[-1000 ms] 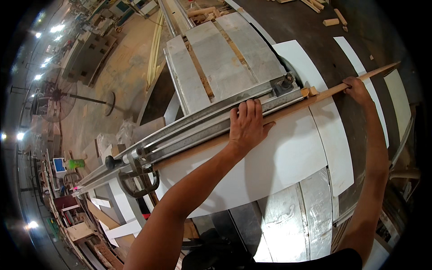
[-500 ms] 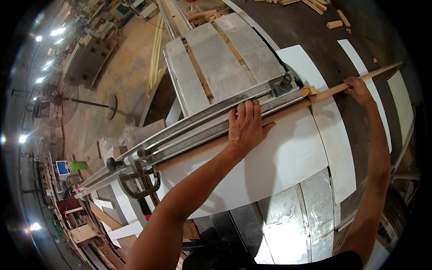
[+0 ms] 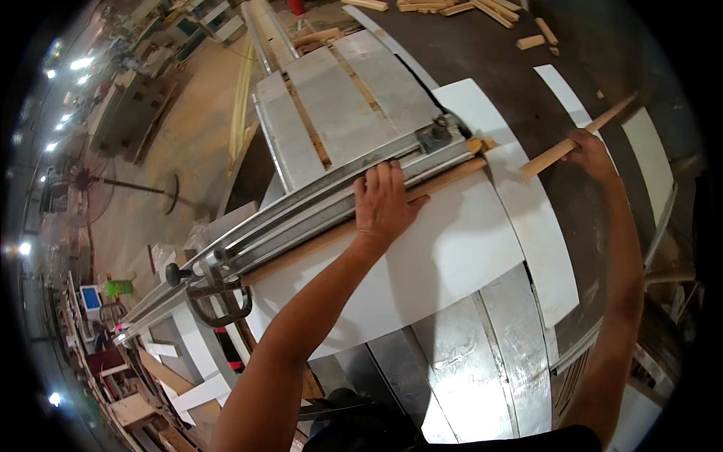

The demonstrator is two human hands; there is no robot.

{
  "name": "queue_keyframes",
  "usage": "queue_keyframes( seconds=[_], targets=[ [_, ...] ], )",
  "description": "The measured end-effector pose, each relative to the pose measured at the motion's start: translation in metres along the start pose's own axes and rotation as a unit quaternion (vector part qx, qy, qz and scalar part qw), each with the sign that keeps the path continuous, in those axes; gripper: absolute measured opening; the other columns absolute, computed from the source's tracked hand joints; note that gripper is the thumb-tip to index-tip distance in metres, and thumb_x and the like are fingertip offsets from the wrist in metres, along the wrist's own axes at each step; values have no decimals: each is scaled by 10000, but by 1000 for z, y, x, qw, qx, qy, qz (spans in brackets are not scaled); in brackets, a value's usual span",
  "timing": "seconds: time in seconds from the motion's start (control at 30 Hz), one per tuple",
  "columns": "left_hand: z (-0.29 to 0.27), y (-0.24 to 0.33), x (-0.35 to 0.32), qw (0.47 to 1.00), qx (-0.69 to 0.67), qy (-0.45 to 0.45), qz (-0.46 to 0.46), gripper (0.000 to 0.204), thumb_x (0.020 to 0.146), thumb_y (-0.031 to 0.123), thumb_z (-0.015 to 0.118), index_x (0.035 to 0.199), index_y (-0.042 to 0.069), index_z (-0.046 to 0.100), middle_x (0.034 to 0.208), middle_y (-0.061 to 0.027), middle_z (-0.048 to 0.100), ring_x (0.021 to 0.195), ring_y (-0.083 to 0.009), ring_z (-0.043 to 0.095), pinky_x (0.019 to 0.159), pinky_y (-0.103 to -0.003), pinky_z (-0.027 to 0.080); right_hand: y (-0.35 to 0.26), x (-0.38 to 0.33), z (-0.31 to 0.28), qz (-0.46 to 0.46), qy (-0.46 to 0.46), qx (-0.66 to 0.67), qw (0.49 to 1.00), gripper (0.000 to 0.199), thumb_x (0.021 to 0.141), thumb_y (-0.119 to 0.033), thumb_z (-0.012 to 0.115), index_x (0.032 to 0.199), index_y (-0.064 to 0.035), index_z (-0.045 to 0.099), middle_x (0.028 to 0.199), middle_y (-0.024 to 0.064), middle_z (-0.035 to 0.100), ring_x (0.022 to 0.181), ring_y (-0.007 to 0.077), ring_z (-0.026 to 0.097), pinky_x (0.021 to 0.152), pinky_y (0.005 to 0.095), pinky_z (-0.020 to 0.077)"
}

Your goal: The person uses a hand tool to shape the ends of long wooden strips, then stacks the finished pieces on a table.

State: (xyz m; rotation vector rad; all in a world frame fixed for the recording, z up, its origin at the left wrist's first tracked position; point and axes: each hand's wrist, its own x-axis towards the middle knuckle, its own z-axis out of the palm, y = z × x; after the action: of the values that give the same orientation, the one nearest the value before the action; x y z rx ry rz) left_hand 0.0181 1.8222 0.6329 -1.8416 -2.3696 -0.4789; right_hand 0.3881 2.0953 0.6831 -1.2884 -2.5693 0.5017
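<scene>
My left hand [image 3: 382, 202] is hooked over the metal fence [image 3: 316, 232] of a table saw, thumb lying along a long wooden strip [image 3: 301, 256]. That strip rests against the fence's near side, on a large white board [image 3: 459, 237]. At the right, my right hand [image 3: 591, 157] grips a separate wooden stick [image 3: 546, 159], tilted, with its far end pointing up to the right. A gap parts the stick's near end from the strip by the fence. A small wood block [image 3: 474, 144] sits at the fence's right end. The saw blade does not show.
A C-shaped clamp [image 3: 218, 300] sits at the fence's left end. Wooden offcuts [image 3: 530, 42] lie on the dark table [image 3: 482, 75] at the back right. White panel strips [image 3: 561, 90] lie on the right side. A pedestal fan [image 3: 83, 178] stands on the floor at the left.
My right hand has drawn its stick away from the strip at the fence, opening a gap between them. My left hand keeps its place on the fence. The whole view has shifted slightly.
</scene>
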Motion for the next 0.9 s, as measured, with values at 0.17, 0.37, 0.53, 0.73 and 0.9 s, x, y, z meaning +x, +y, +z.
queue_keyframes(
  seconds=[0.17, 0.37, 0.53, 0.73, 0.9],
  targets=[
    [-1, 1, 0, 999, -20, 46, 19, 790, 626, 489, 817, 1171, -21, 560, 1006, -104, 543, 950, -260, 504, 844, -371, 367, 8, -43, -17, 23, -3, -22, 999, 574, 602, -9, 795, 1144, 42, 612, 1190, 177, 616, 1097, 301, 601, 958, 347, 476],
    [3, -4, -3, 991, -33, 113, 58, 772, 565, 450, 851, 1109, -19, 571, 973, -113, 541, 904, -264, 511, 777, -373, 366, 9, -104, 1, 34, 0, 75, 997, 602, 621, -12, 788, 1196, -2, 610, 1294, 174, 571, 1168, 285, 575, 983, 350, 481],
    [4, -2, -2, 986, -42, 146, 74, 772, 543, 457, 856, 1075, -24, 570, 938, -121, 536, 849, -271, 503, 748, -379, 361, -38, -145, 14, -29, -15, -122, 992, 603, 601, -11, 816, 1174, -22, 630, 1273, 143, 584, 1109, 278, 608, 938, 355, 516],
    [4, -10, -3, 990, -39, 118, 62, 724, 602, 462, 831, 1075, -12, 556, 969, -119, 509, 908, -269, 478, 781, -384, 350, -101, -153, 19, -33, 3, -70, 997, 597, 594, -73, 821, 1161, -45, 638, 1246, 122, 604, 1113, 310, 595, 904, 386, 528],
    [2, -7, -5, 993, -50, 91, 50, 696, 637, 463, 814, 1088, 1, 555, 984, -107, 518, 923, -260, 479, 797, -384, 353, -127, -150, 0, -43, 29, 37, 998, 577, 630, -48, 798, 1182, -40, 631, 1244, 118, 607, 1121, 282, 602, 897, 370, 529]
  ],
)
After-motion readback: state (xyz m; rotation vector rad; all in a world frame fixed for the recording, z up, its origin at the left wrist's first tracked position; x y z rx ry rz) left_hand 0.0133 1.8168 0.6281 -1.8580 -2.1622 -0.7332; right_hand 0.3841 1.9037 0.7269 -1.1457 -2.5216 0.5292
